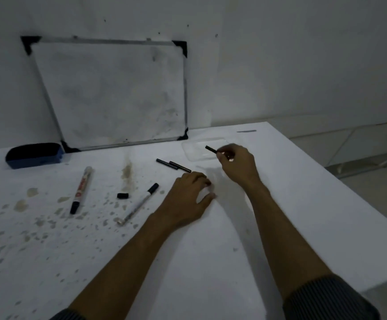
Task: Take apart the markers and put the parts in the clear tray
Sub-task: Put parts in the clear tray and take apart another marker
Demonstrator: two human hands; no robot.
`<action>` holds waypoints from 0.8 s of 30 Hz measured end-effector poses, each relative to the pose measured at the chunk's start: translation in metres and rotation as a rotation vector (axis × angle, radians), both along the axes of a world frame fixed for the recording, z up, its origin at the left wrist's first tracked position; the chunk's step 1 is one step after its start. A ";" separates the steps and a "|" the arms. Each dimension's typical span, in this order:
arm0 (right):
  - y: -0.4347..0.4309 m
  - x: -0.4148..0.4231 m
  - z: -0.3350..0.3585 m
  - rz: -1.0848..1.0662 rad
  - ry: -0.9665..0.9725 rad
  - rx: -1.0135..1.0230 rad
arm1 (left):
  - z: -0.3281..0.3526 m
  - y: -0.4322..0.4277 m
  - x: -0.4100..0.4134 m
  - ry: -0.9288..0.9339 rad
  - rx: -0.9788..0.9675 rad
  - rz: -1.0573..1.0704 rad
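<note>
Head view: right hand point(236, 163) pinches a short black ink rod point(211, 149) above the clear plastic tray point(189, 148) near the white table's point(280, 192) far edge. Left hand point(189, 195) rests mid-table, its grasp unclear. Two black rods point(173, 165) lie left of the tray; two white-barrelled markers point(81, 189) and a black cap point(122, 195) lie further left.

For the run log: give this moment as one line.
right hand: holds black stick over clear tray | left hand: on table | two markers whole
</note>
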State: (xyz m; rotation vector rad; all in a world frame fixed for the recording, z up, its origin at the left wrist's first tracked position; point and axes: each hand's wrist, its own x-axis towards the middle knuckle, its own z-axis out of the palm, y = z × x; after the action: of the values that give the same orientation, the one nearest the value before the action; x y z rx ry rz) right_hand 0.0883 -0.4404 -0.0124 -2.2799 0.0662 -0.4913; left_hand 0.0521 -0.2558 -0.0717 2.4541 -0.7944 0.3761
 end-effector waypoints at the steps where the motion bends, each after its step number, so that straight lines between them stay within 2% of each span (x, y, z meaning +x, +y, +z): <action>1: -0.001 0.011 0.003 -0.005 -0.006 -0.067 | 0.000 0.002 0.001 0.004 0.009 -0.003; 5: -0.003 0.052 0.014 -0.053 0.023 -0.273 | -0.005 0.006 0.005 -0.011 0.049 -0.033; 8: -0.004 0.077 0.019 -0.054 0.128 -0.360 | -0.006 0.007 0.010 -0.003 0.038 -0.026; 16: 0.008 0.106 0.019 -0.048 0.315 -0.420 | -0.007 0.004 0.010 -0.014 0.019 -0.012; 20: 0.010 0.096 0.024 -0.020 0.279 -0.315 | -0.006 0.004 0.008 -0.020 0.017 -0.011; 24: 0.006 0.053 0.029 0.010 0.103 -0.046 | -0.002 0.005 0.006 0.018 0.003 -0.016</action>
State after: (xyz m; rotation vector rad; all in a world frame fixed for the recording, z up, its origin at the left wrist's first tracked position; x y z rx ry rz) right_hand 0.1414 -0.4341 0.0169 -2.3487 0.0961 -0.3741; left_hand 0.0578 -0.2506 -0.0740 2.4493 -0.8067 0.3472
